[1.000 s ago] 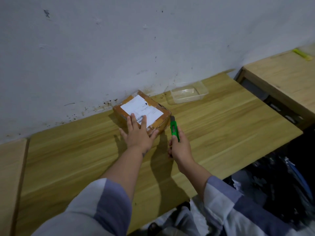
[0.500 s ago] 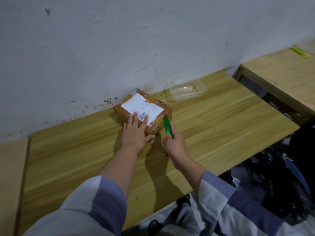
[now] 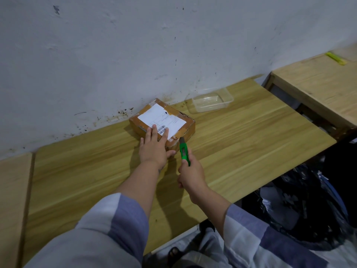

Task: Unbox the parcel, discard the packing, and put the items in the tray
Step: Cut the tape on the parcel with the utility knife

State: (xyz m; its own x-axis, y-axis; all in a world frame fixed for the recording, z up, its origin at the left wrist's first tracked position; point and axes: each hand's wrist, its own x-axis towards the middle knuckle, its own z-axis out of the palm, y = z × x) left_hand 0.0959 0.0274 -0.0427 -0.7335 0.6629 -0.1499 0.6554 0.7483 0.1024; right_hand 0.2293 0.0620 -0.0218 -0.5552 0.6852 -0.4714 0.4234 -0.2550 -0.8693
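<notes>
A small brown cardboard parcel (image 3: 185, 120) with a white shipping label lies taped shut on the wooden table (image 3: 241, 151), close to the wall. My left hand (image 3: 154, 147) presses flat on its near corner, fingers spread over the label. My right hand (image 3: 191, 175) grips a green utility knife (image 3: 183, 150), whose tip touches the parcel's near right edge. A clear plastic tray (image 3: 209, 100) stands empty behind and to the right of the parcel, against the wall.
A second wooden table (image 3: 318, 84) stands to the right with a yellow-green object (image 3: 335, 58) on it. A black plastic bag (image 3: 301, 206) sits below the table's right front edge. The wall runs directly behind the parcel.
My right hand has brought the knife left and forward until its tip meets the parcel's edge. My left hand stays pressed on the parcel.
</notes>
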